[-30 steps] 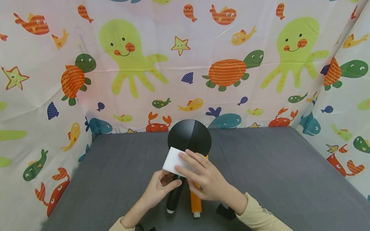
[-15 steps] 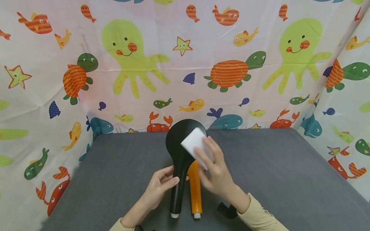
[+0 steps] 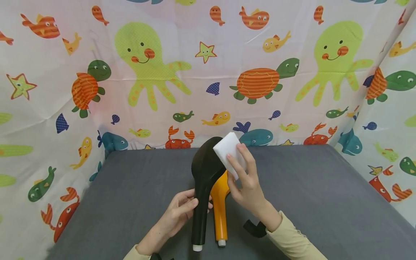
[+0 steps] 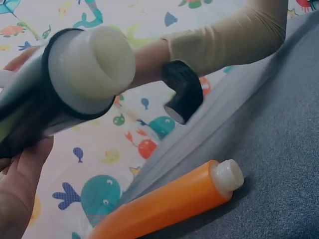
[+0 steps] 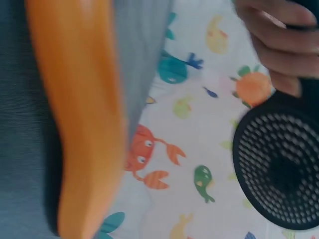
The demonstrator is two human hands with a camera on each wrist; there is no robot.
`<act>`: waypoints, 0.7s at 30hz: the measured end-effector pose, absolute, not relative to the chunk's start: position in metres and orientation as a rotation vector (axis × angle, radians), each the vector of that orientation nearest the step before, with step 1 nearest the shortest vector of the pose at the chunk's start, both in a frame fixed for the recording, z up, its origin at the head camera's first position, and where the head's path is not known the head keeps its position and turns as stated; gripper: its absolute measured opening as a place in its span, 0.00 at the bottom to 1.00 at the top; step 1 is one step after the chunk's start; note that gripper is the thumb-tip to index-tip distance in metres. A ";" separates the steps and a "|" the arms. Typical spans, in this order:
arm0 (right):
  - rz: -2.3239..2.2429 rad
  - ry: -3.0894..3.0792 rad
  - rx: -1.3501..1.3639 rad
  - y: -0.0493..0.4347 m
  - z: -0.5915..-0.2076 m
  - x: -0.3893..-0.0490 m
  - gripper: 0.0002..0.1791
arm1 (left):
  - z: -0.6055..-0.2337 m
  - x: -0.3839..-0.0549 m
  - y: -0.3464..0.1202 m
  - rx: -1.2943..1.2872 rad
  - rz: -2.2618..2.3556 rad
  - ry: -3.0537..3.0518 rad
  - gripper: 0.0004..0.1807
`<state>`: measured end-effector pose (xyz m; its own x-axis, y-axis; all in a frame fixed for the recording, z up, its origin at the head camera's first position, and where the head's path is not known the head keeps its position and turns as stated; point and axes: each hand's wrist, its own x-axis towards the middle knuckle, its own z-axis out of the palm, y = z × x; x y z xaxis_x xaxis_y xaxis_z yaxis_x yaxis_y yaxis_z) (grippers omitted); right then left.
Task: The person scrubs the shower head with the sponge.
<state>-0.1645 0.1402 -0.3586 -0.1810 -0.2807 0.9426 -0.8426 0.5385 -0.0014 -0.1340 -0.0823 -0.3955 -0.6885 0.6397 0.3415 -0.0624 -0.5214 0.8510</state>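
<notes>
My left hand (image 3: 175, 215) grips the handle of a black handheld shower head (image 3: 204, 173), lifted over the table with its smooth back toward me. Its white connector end shows close up in the left wrist view, and its perforated spray face (image 5: 279, 169) in the right wrist view. A white sponge (image 3: 230, 151) is pinched in my right hand (image 3: 248, 184), at the right edge of the black head. Behind and to the right lies an orange shower head (image 3: 220, 209), its top partly hidden by the black one and my right hand.
A grey cloth covers the table (image 3: 143, 177). White curtains (image 3: 182, 76) printed with sea animals stand at the back and both sides. A black strap (image 3: 255, 228) sits by my right wrist, beside the orange handle.
The sponge has moved from the black shower head's neck up and right to the head's right edge. The black shower head has turned in my left hand. The orange one stays put.
</notes>
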 end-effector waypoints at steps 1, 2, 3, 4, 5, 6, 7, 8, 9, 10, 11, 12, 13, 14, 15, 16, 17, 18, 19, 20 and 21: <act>0.634 -1.720 0.970 0.139 -0.361 -0.163 0.20 | -0.396 -0.134 -0.082 0.916 2.238 1.200 0.19; 0.583 -1.708 1.002 0.137 -0.364 -0.161 0.19 | -0.396 -0.134 -0.082 0.920 2.242 1.181 0.19; 0.529 -1.701 1.041 0.136 -0.368 -0.159 0.18 | -0.396 -0.134 -0.082 0.919 2.247 1.161 0.19; 0.479 -1.690 1.082 0.134 -0.371 -0.157 0.17 | -0.396 -0.134 -0.082 0.921 2.251 1.146 0.19; 0.435 -1.681 1.121 0.134 -0.374 -0.156 0.16 | -0.396 -0.134 -0.082 0.920 2.254 1.133 0.19; 0.393 -1.676 1.147 0.134 -0.376 -0.155 0.16 | -0.396 -0.134 -0.081 0.922 2.256 1.126 0.19; 0.367 -1.667 1.163 0.134 -0.376 -0.155 0.15 | -0.396 -0.134 -0.082 0.917 2.256 1.120 0.19; 0.358 -1.664 1.167 0.136 -0.376 -0.155 0.15 | -0.396 -0.133 -0.082 0.921 2.253 1.117 0.19; 0.364 -1.661 1.159 0.138 -0.375 -0.156 0.15 | -0.395 -0.134 -0.082 0.925 2.246 1.121 0.19; 0.387 -1.661 1.138 0.140 -0.373 -0.158 0.15 | -0.395 -0.134 -0.082 0.936 2.240 1.125 0.19; 0.422 -1.663 1.112 0.142 -0.370 -0.160 0.15 | -0.394 -0.134 -0.082 0.941 2.232 1.135 0.19; 0.469 -1.668 1.081 0.144 -0.366 -0.162 0.16 | -0.393 -0.134 -0.083 0.949 2.225 1.149 0.19; 0.532 -1.675 1.050 0.145 -0.363 -0.164 0.17 | -0.393 -0.134 -0.083 0.955 2.219 1.163 0.19; 0.601 -1.684 1.023 0.146 -0.359 -0.166 0.18 | -0.393 -0.134 -0.083 0.967 2.213 1.182 0.18; 0.671 -1.686 1.001 0.147 -0.357 -0.168 0.19 | -0.392 -0.134 -0.084 0.973 2.208 1.204 0.18; 0.738 -1.690 0.984 0.147 -0.354 -0.168 0.20 | -0.392 -0.134 -0.084 0.981 2.205 1.226 0.18; 0.788 -1.685 0.973 0.146 -0.353 -0.169 0.21 | -0.392 -0.133 -0.084 0.987 2.202 1.248 0.17; 0.822 -1.677 0.972 0.145 -0.352 -0.169 0.21 | -0.392 -0.133 -0.084 0.991 2.203 1.260 0.17; 0.832 -1.668 0.980 0.144 -0.352 -0.168 0.22 | -0.392 -0.133 -0.085 0.996 2.207 1.270 0.17; 0.817 -1.654 1.000 0.142 -0.353 -0.168 0.21 | -0.391 -0.133 -0.085 1.000 2.213 1.280 0.17; 0.781 -1.647 1.026 0.140 -0.354 -0.166 0.21 | -0.391 -0.133 -0.085 1.003 2.222 1.282 0.17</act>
